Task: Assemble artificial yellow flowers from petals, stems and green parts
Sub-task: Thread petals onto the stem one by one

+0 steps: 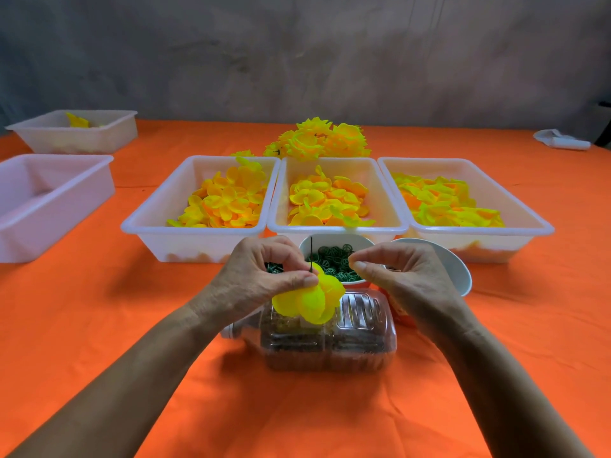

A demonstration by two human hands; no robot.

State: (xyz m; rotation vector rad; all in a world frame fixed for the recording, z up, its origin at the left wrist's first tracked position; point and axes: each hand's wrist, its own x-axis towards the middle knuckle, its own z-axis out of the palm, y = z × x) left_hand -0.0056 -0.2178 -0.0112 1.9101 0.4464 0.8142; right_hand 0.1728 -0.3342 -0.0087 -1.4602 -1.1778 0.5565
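My left hand (264,276) pinches a half-built yellow flower (310,299) by its top, where a thin dark stem (311,254) sticks straight up. My right hand (396,276) hovers just right of the stem with thumb and forefinger pinched together; whatever small part sits between them is too small to make out. Behind the hands stands a white cup of green ring parts (334,259). Three white trays of yellow petals stand behind it: left tray (145,223), middle tray (380,193), right tray (529,213). Finished yellow flowers (320,138) are piled behind the trays.
A clear plastic jug (330,338) lies on its side under my hands on the orange tablecloth (99,325). A second white cup (453,266) tilts at the right. Two more white trays (49,193) (79,130) stand at the far left. A white object (562,140) lies at the far right.
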